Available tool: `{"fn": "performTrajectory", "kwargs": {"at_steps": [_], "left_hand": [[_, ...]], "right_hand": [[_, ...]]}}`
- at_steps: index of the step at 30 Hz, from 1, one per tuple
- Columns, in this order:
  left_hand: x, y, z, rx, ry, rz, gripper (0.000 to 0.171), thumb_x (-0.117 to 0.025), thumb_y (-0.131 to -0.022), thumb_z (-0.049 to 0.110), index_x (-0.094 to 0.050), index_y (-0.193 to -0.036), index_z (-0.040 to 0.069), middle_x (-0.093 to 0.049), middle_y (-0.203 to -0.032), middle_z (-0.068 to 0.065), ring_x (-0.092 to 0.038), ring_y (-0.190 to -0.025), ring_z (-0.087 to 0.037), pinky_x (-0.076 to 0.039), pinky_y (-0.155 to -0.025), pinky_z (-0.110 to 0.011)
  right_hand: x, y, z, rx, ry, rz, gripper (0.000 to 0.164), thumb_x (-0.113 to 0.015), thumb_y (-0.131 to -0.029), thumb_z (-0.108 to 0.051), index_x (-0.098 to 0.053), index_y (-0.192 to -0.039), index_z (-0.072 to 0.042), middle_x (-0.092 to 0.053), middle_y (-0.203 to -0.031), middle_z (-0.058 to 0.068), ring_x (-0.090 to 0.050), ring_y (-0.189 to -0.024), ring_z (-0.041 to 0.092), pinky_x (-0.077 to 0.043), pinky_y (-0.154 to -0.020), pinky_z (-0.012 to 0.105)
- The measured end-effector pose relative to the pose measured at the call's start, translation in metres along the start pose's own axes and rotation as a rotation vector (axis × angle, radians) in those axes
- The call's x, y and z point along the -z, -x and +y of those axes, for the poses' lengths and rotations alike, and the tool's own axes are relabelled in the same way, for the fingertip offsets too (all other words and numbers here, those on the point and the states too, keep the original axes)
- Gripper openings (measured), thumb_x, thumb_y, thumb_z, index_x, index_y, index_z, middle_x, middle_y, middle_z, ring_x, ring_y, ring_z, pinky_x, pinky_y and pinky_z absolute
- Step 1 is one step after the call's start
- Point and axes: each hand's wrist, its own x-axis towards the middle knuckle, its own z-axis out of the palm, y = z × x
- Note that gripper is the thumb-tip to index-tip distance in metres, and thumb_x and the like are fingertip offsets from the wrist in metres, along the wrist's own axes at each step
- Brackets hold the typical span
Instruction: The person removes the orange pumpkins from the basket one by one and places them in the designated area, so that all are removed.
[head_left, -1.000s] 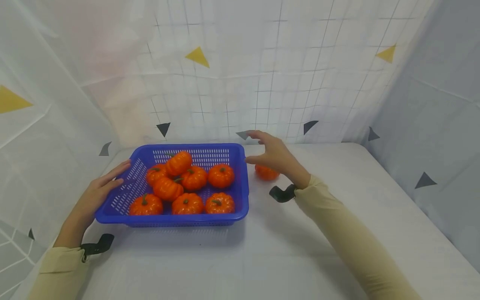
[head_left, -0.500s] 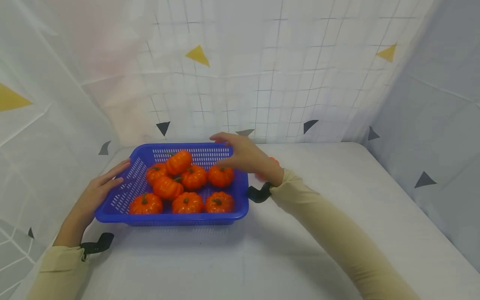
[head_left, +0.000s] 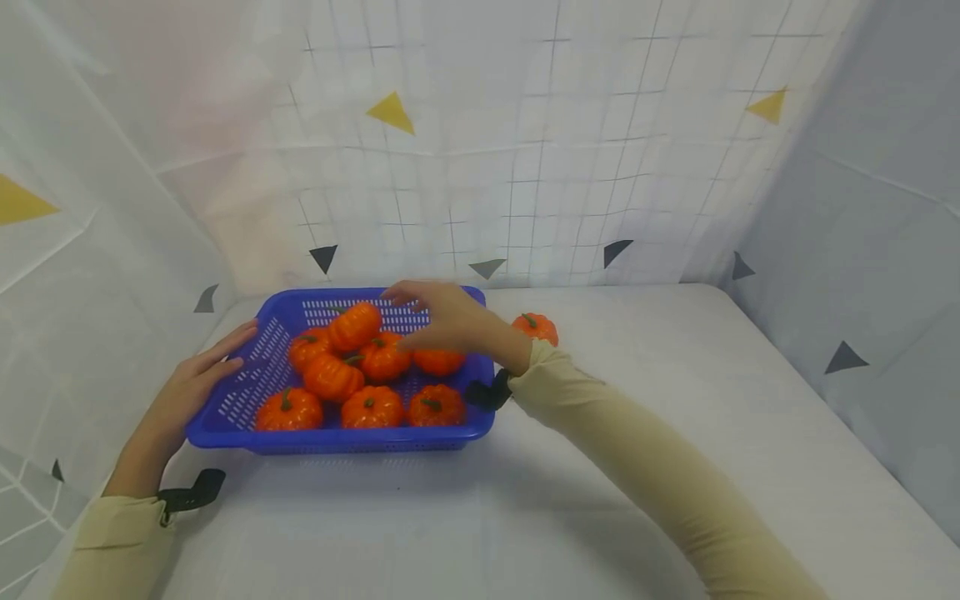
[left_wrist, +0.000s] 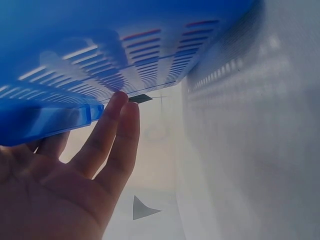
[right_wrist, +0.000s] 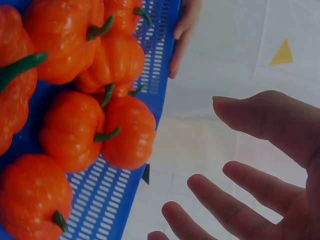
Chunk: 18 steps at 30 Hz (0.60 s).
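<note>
Several orange toy pumpkins with green stems lie in a blue slotted plastic basket, and one leans on top of others near its back. My left hand rests against the basket's left side; in the left wrist view, its fingers extend beneath the rim along the outer wall. Over the right part of the basket hovers my right hand, thumb and fingers spread apart, holding nothing. It partly covers a pumpkin below it. In the right wrist view, the thumb stands clear of the pumpkins.
One more pumpkin lies on the white table, just right of the basket behind my right wrist. White sheeting with grid lines rises behind the table, with grey sheeting on the right.
My right hand has moved left, from beside the loose pumpkin to over the basket, uncovering that pumpkin. The left hand and the basket have stayed in place.
</note>
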Motion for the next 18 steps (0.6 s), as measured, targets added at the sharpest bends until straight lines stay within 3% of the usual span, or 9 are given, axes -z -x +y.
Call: {"fn": "performTrajectory", "kwargs": {"at_steps": [9, 18], "left_hand": [[0.0, 0.001, 0.002, 0.016, -0.007, -0.004, 0.054, -0.044, -0.113, 0.033, -0.034, -0.164, 0.023, -0.017, -0.172, -0.001, -0.006, -0.157, -0.035, -0.002, -0.116, -0.075], [-0.001, 0.002, 0.004, 0.006, -0.011, -0.006, 0.054, -0.045, -0.113, 0.035, -0.035, -0.164, 0.024, -0.019, -0.172, 0.001, -0.007, -0.158, -0.033, -0.003, -0.115, -0.075]], "right_hand": [[-0.017, -0.01, -0.009, 0.004, -0.073, -0.107, 0.066, -0.08, -0.092, -0.017, -0.053, -0.152, -0.01, -0.06, -0.145, 0.009, -0.055, -0.13, 0.024, -0.046, -0.108, 0.037], [-0.038, -0.021, -0.007, 0.011, 0.02, -0.212, 0.063, -0.083, -0.091, -0.019, -0.058, -0.149, -0.012, -0.059, -0.147, 0.004, -0.051, -0.134, 0.023, -0.042, -0.111, 0.035]]}}
